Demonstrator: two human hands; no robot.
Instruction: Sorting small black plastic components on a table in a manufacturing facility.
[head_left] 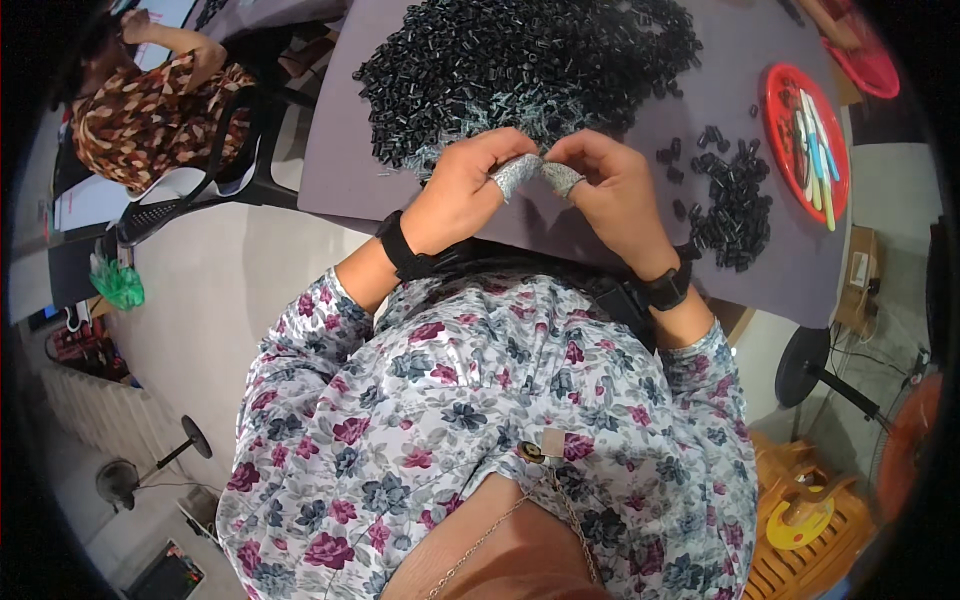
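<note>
Both hands meet at the near edge of the large pile of small black parts (530, 50). My left hand (452, 200) is closed in a pinch, its thumb wrapped in a pale patterned cover. Facing it, my right hand (622, 205) pinches the same way, with a similar wrap on its thumb. The fingertips of the two hands nearly touch. Whatever sits between them is too small or hidden to make out. Pale grey-green slivers (520, 108) lie scattered over the near side of the pile, just beyond my fingers.
A smaller heap of black parts (735, 205) lies on the table (345, 185) at right. Beside it, a red tray (773, 125) holds several slim tools (820, 155). At far left a person (160, 120) sits on a black chair (262, 150). An orange plastic chair (800, 550) stands lower right.
</note>
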